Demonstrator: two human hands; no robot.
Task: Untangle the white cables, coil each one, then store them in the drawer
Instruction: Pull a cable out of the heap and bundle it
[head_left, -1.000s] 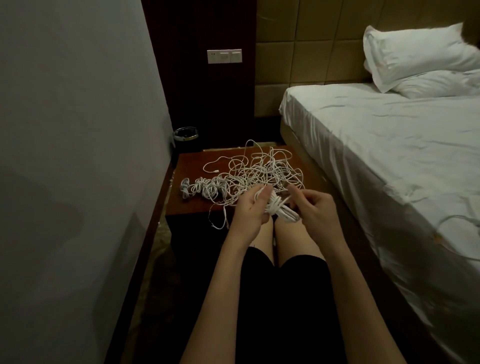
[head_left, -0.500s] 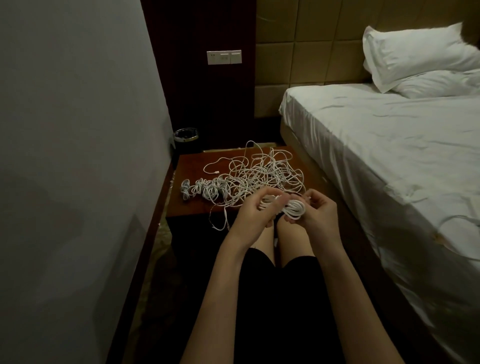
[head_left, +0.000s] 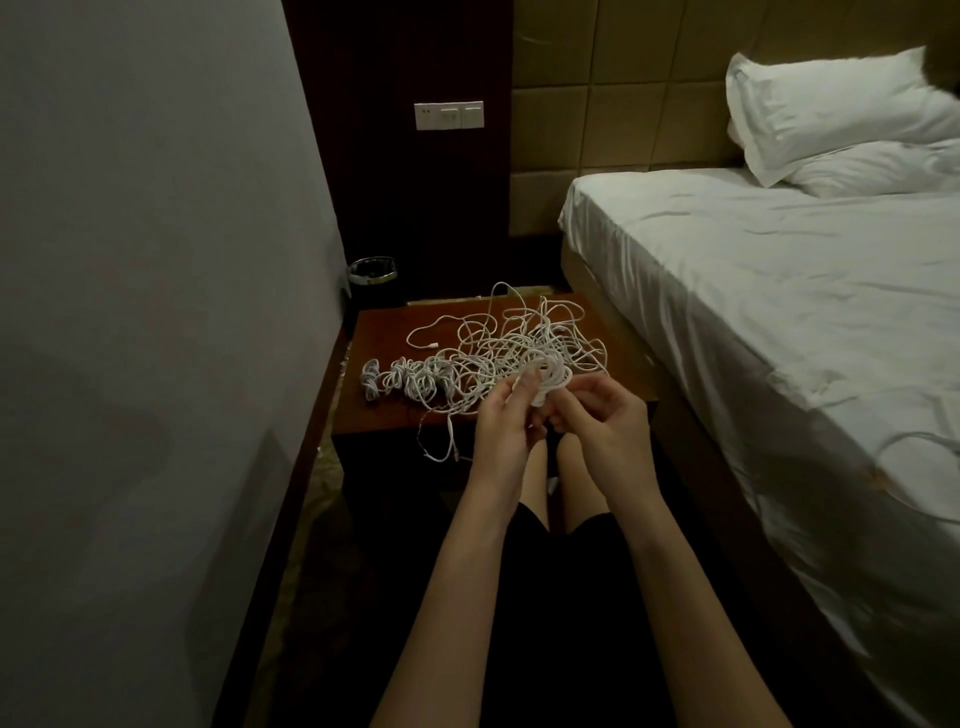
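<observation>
A tangle of white cables (head_left: 511, 345) sprawls across the brown nightstand (head_left: 379, 415). Several small coiled bundles (head_left: 402, 379) lie in a row at its left side. Over the nightstand's near edge, my left hand (head_left: 506, 415) and my right hand (head_left: 597, 410) both hold one small white coil (head_left: 553, 382) between them, fingers curled around its loops. One loose cable end (head_left: 441, 452) hangs over the front edge of the nightstand. No drawer can be made out in the dark front.
A grey wall runs along the left. A bed with white sheets (head_left: 779, 322) and pillows (head_left: 831, 114) stands close on the right. A small black bin (head_left: 371, 273) sits behind the nightstand. My knees are just below my hands.
The coil in my hands has become rounder and tighter, and both hands have lifted it slightly toward the cable tangle. My right hand's fingers have closed further around the loops.
</observation>
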